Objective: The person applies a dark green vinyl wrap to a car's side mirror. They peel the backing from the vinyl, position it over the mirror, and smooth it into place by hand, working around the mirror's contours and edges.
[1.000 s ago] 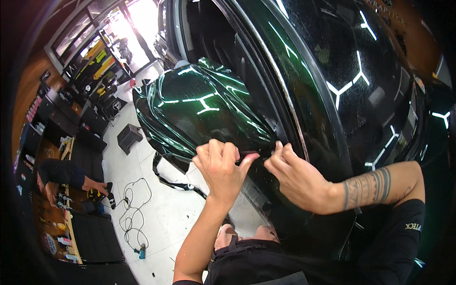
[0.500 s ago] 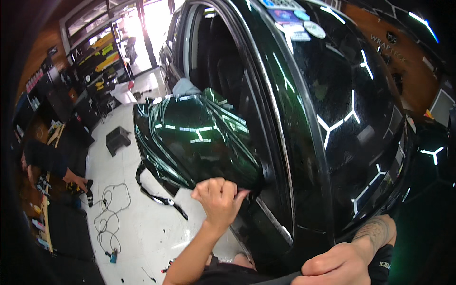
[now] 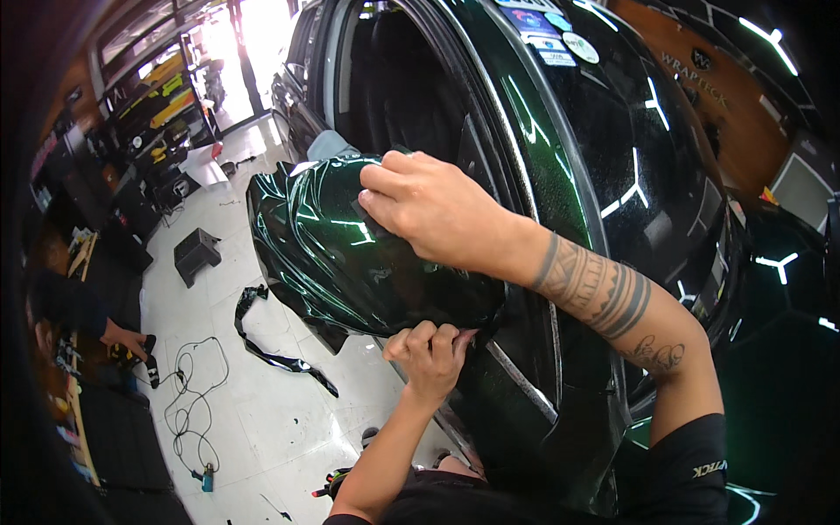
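Mid-frame, right hand [image 3: 429,210] pinching green wrap film [image 3: 350,262] with 2 fingers to keep it taut, left hand [image 3: 430,350] fisted on its lower edge against car door [image 3: 525,367].

The loose film sheet [image 3: 350,254] hangs off the left side of the car door [image 3: 560,262]. The right hand [image 3: 429,206] rests on the sheet's upper right part. The left hand [image 3: 429,350] sits below the sheet at its lower edge (against the door). On the floor [image 3: 262,420], left of the sheet, lie a film strip [image 3: 271,350], a cable [image 3: 188,394] and a small stool [image 3: 197,254].
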Tool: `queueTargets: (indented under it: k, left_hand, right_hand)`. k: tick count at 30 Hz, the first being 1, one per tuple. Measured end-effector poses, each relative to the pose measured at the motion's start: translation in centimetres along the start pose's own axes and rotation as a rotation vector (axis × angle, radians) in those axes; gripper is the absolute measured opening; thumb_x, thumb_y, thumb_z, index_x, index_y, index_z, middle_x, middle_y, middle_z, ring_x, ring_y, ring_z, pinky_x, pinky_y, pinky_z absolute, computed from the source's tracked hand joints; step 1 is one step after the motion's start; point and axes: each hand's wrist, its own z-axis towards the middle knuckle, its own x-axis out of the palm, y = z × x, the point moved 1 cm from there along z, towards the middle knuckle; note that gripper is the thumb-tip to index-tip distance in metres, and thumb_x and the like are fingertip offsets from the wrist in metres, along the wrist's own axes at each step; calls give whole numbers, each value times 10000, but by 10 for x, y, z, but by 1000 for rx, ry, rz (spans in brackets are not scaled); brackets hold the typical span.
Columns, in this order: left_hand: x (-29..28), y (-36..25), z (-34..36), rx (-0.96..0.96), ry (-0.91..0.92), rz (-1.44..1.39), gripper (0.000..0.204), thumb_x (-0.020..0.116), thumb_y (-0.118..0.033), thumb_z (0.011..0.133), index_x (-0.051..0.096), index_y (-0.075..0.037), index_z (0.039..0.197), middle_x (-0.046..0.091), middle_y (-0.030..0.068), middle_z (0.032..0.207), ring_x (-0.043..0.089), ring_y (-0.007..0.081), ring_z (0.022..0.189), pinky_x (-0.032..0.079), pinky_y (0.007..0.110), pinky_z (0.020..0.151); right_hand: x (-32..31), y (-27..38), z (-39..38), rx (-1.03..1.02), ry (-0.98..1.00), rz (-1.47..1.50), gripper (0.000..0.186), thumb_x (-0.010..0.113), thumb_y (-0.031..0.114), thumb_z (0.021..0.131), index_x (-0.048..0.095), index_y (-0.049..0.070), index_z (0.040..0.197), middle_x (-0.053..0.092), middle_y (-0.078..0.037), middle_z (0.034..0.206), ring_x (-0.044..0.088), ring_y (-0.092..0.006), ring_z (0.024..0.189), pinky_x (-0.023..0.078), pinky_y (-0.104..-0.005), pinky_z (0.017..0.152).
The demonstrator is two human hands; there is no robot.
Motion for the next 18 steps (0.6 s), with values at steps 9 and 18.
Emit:
queueTargets:
  k: [9,18]
  left_hand:
    - [9,18,-25,2,-179,-142,508,838,-344,775,415,-211,1023,444,10,992,420,223,948,303,374,812]
    - [28,26,-7,100,-268,-98,690,930,-425,617,440,-186,1039,446,41,1034,438,253,999,289,402,875]
  right_hand:
    - [-13,69,-59,132,102,50,295,639,130,727,682,-58,950,560,-72,1013,555,-215,932,468,-331,800]
    - [-83,81,-90,171,822,196,156,653,67,702,720,58,842,604,-46,888,630,-246,923,536,-375,756]
